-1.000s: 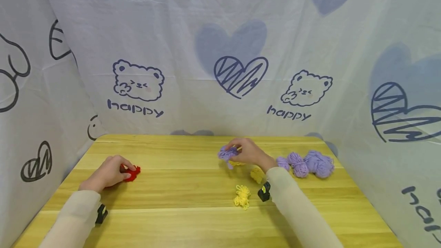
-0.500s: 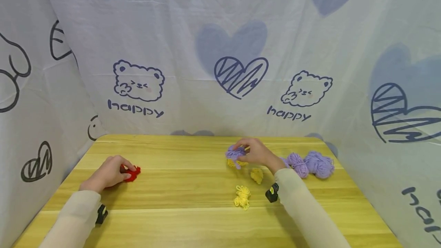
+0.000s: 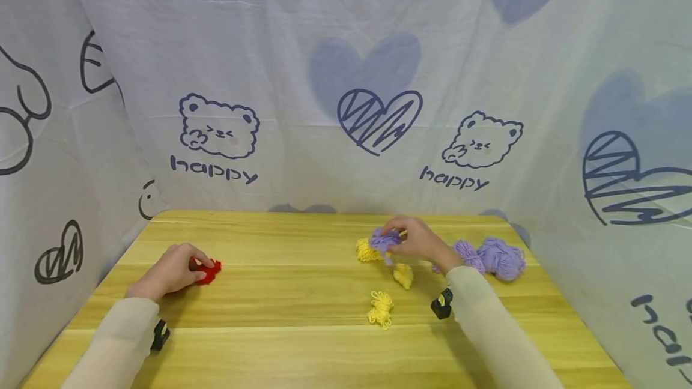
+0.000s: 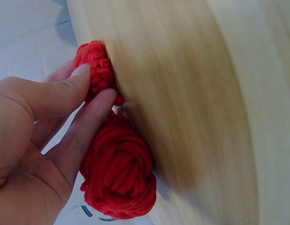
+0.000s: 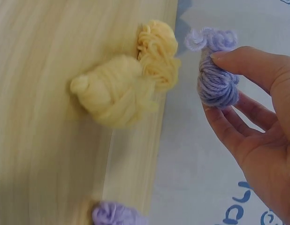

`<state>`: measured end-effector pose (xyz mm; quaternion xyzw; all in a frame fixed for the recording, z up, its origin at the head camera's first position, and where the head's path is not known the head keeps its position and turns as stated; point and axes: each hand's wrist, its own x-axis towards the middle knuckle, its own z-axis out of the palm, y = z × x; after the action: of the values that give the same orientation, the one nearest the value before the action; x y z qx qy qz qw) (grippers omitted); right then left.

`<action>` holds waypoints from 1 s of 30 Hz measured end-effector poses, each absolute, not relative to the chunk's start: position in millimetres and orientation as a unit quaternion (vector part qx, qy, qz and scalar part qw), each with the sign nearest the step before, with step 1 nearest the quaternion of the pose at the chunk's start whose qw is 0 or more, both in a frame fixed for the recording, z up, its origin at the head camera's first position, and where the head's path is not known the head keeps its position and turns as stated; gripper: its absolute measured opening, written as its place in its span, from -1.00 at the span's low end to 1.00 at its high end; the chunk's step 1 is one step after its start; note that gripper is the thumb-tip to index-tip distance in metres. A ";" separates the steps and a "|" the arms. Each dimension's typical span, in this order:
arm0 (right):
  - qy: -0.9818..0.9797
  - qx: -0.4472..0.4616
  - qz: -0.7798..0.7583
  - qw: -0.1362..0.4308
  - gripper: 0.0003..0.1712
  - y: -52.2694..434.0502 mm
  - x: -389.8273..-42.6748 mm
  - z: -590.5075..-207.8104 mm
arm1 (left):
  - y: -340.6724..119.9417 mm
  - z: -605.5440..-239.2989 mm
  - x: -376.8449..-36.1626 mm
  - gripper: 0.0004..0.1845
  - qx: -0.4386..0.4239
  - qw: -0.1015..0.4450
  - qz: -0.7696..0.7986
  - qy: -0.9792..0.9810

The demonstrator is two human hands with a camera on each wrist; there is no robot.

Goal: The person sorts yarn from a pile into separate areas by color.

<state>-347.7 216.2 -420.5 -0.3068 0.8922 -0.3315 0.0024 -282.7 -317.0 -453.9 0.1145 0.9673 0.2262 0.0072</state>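
At the left of the table, my left hand [image 3: 172,270] pinches a small bundle of red yarn [image 3: 208,271] between thumb and fingers. The left wrist view shows that red bundle [image 4: 95,65] at the fingertips and a larger red yarn ball [image 4: 120,168] beside the hand on the tabletop. My right hand [image 3: 415,240] holds a small purple yarn bundle [image 5: 217,75] above the table, gripped between thumb and fingers. Just left of it lies a yellow yarn bundle [image 3: 367,250], and a smaller yellow bundle [image 3: 403,275] lies below it.
Another yellow yarn bundle [image 3: 381,310] lies nearer the front of the wooden table [image 3: 281,305]. Purple yarn balls [image 3: 501,259] sit at the right, partly behind my right forearm. Printed cloth [image 3: 303,137] hangs behind the table and along both sides.
My right hand has moved to the right with the purple yarn bundle, uncovering the yellow bundle at the back. My left hand has stayed on the red yarn.
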 end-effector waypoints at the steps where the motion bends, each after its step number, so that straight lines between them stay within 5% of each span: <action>1: 0.893 -0.303 -0.331 0.004 -0.62 218.4 -347.5 -420.4 | -317.0 -453.8 -282.8 -0.81 0.115 0.008 0.227 0.967; 30: 0.926 -0.250 -0.282 -0.014 -0.65 266.9 -347.8 -437.5 | -316.5 -451.6 -281.9 -0.82 0.115 0.010 0.225 0.968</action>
<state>-347.8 266.9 -437.5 -0.2505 0.9262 -0.2816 -0.0139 -281.9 -316.5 -451.6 0.1146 0.9676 0.2249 0.0102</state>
